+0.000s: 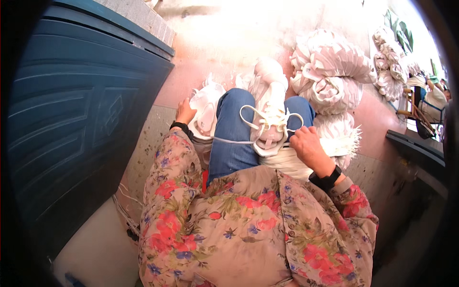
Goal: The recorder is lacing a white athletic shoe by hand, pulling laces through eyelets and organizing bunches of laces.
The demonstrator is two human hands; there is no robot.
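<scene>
A white shoe upper (268, 136) with a loosely threaded shoelace (246, 115) lies between my knees. The lace makes a loop on either side, and one length runs left across my thigh. My left hand (185, 112) is at the edge of a pile of white shoe uppers (205, 112) left of my knee. Its fingers look bent, and what they grip is hidden. Just right of the laced upper, my right hand (307, 147) is closed with curled fingers near the right loop. Whether lace is in it does not show. A bundle of white laces (289, 162) passes beneath this hand.
Large coiled bundles of white uppers (330, 67) lie on the floor ahead to the right, with more bundles (389, 67) farther off. A dark blue panelled door (81, 110) stands close on my left. Wooden-framed furniture (409, 103) is at the far right.
</scene>
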